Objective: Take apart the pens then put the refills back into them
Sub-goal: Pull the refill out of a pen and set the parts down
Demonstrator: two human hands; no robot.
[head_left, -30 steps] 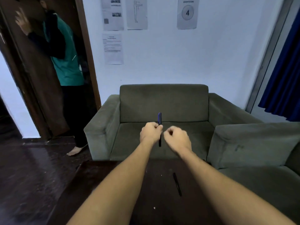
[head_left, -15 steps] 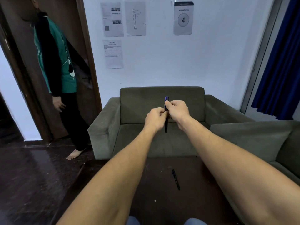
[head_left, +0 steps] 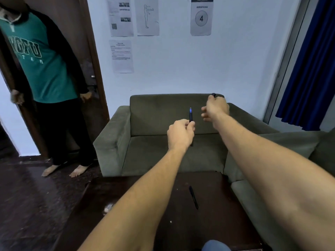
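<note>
The left hand (head_left: 181, 133) pinches a blue-tipped pen (head_left: 190, 115) upright in its fingers, likely steadying the barrel for dismantling. Just beside it and higher, the right hand (head_left: 215, 107) seems to pinch a small dark piece (head_left: 213, 95), its lower fingers loosely spread. A second pen (head_left: 193, 197) lies on the dark tabletop (head_left: 217, 223). A green sofa (head_left: 154, 115) stands behind. A bystander (head_left: 45, 69) waits in the doorway, well apart.
</note>
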